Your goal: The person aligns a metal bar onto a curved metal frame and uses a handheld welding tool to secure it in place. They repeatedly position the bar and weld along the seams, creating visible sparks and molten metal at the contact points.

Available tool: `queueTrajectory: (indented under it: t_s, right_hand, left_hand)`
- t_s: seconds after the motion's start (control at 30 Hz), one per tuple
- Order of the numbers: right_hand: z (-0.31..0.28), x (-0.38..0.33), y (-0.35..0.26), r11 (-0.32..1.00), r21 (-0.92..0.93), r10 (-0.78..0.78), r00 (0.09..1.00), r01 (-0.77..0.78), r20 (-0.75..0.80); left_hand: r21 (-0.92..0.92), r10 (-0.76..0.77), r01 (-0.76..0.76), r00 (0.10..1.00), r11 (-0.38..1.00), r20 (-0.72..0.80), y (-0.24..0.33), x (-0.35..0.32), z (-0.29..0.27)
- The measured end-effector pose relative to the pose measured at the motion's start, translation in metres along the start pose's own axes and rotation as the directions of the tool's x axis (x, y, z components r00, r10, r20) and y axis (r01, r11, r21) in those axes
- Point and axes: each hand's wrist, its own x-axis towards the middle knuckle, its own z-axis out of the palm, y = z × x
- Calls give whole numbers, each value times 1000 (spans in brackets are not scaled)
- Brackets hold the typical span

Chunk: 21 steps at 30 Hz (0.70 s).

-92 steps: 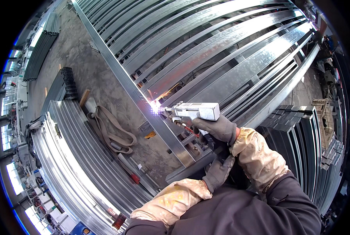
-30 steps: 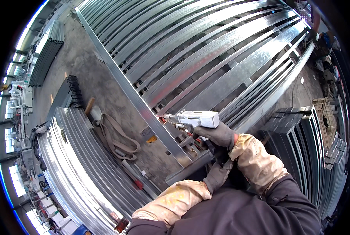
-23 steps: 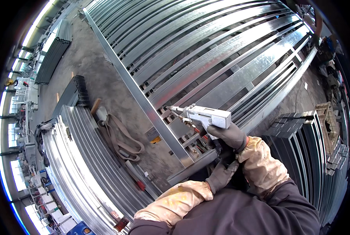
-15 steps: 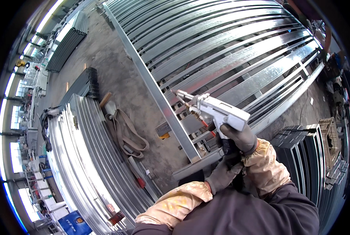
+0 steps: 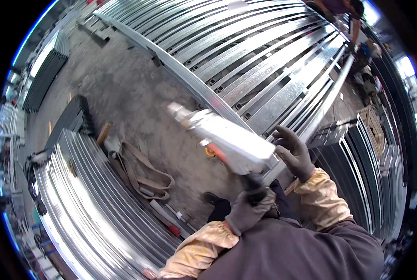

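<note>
A silver welding gun (image 5: 227,137) with a slim nozzle and a red-orange part on its underside is held out in front of me, smeared by motion. My left hand (image 5: 250,212), in a grey glove, is wrapped around the black lower end of its handle. The nozzle points up and to the left, over the floor. My right hand (image 5: 294,154), gloved too, has its fingers apart and is just right of the gun's rear end, holding nothing. Beyond the gun lies a large frame of galvanized metal bars (image 5: 264,88), with a long side rail.
Long shiny metal profiles (image 5: 92,205) are stacked at the left, with a grey strap (image 5: 145,170) beside them. Dark-ended profiles (image 5: 348,172) and a wicker-like crate (image 5: 371,123) stand at the right. Another person (image 5: 339,7) is at the frame's far right corner.
My right hand has come off the gun and opened. The gun has swung left and nearer in my left hand, away from the frame. The view has shifted, showing more of the other person.
</note>
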Motion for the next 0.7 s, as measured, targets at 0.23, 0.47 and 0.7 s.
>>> queueTrajectory:
  t_s: [0.23, 0.47, 0.7]
  right_hand:
    - [-20, -24, 163, 965, -192, -68, 538, -178, -840]
    - [19, 17, 205, 825, 51, 142, 120, -563, -983]
    - [19, 24, 204, 802, 127, 134, -32, -584, -991]
  left_hand:
    - [611, 472, -272, 861, 743, -189, 87, -122, -62]
    - [774, 587, -241, 785, 585, -199, 127, -163, -62]
    - [905, 661, -207, 743, 372, -102, 153, -164, -30]
